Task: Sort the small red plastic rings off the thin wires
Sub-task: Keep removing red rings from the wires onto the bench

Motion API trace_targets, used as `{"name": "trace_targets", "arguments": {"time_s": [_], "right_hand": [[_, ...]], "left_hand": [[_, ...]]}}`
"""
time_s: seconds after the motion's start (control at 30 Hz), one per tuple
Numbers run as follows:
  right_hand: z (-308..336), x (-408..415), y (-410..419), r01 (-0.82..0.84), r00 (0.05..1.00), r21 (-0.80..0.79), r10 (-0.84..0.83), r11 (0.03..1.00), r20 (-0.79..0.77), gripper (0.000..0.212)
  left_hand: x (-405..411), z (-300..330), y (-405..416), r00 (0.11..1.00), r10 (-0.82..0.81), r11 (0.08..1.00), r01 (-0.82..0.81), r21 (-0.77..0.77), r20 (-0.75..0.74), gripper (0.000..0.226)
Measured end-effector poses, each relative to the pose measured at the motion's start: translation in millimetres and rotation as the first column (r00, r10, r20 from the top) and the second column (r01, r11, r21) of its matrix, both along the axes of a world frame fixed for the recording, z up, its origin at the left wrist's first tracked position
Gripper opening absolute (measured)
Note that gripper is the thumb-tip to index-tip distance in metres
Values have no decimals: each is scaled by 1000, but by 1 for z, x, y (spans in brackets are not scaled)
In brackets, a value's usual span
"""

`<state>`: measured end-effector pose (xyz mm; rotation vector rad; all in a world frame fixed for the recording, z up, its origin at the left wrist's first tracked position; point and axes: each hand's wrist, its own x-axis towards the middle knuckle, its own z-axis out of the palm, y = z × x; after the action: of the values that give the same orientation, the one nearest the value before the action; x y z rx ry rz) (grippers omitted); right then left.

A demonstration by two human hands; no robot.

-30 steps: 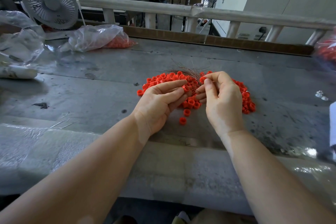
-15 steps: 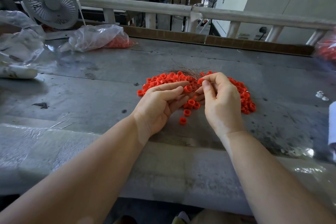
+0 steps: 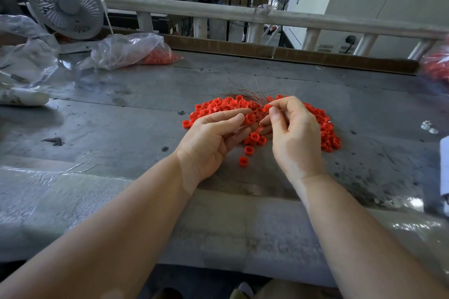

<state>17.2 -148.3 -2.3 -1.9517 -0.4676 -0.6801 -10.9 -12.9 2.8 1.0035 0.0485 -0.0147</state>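
Since a second ago the right hand [image 3: 295, 133] has lifted slightly, its thumb and forefinger pinching one red ring [image 3: 267, 108] above the pile of red rings [image 3: 218, 105], likely to slide it off a wire. Beside it, the left hand [image 3: 213, 137] pinches another ring [image 3: 249, 119] at its fingertips, close enough to work against the right. Thin wires [image 3: 247, 94] fan out behind the pile on the worktop [image 3: 121, 124], within easy reach.

Glossy plastic rings [image 3: 326, 128], scuffed metal table [image 3: 121, 124]
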Motion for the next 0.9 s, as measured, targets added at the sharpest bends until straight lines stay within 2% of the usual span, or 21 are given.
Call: {"name": "trace_targets", "arguments": {"time_s": [0.27,0.4,0.67,0.9], "right_hand": [[0,-1,1,-7,1000,-1,7,1000,-2,14],[0,-2,1,-17,1000,4,17,1000,1,14],[2,-4,1,-60,998,20,59,998,21,11],[0,-1,2,-115,991,64,119,991,-59,17]], "left_hand": [[0,0,1,1000,1,999,-2,-37,-8,26],[-1,1,2,999,-31,997,29,-65,-18,19],[0,0,6,996,-92,981,87,-175,-21,21],[-2,1,5,990,-143,968,140,-207,3,22]]}}
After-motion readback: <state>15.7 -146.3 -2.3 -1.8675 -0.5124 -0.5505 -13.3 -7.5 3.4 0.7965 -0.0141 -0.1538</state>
